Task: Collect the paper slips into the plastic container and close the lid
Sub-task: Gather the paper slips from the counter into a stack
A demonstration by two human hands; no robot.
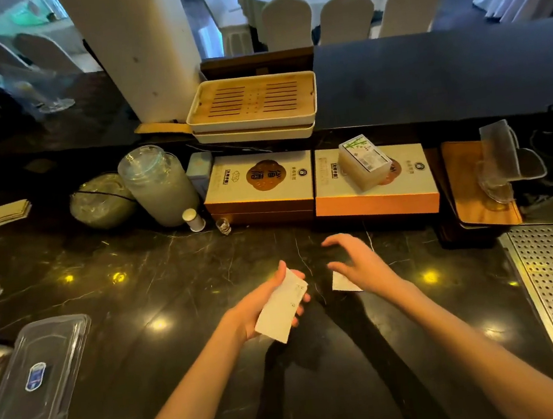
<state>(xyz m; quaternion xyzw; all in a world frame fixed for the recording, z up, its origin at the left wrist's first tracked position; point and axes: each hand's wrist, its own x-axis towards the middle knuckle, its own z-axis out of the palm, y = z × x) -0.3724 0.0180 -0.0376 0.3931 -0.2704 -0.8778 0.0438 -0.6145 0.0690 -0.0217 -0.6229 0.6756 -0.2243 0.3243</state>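
slips (282, 307) gripped in left hand (265, 305); open right hand (360, 265) half hides another slip (342, 284).

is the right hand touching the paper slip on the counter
Cannot tell. In the head view the right hand hovers spread over the slip and hides part of it, so neither contact nor gap shows.

Both your bare forearms reach forward from the bottom of the view, converging toward the middle. Your left hand (268, 305) is turned palm up and partly inward, fingers curled around what it holds, thumb pointing away from you. Your right hand (355, 262) hovers palm down just beside it, fingers spread and slightly bent, gripping nothing, wrist straight in line with the forearm
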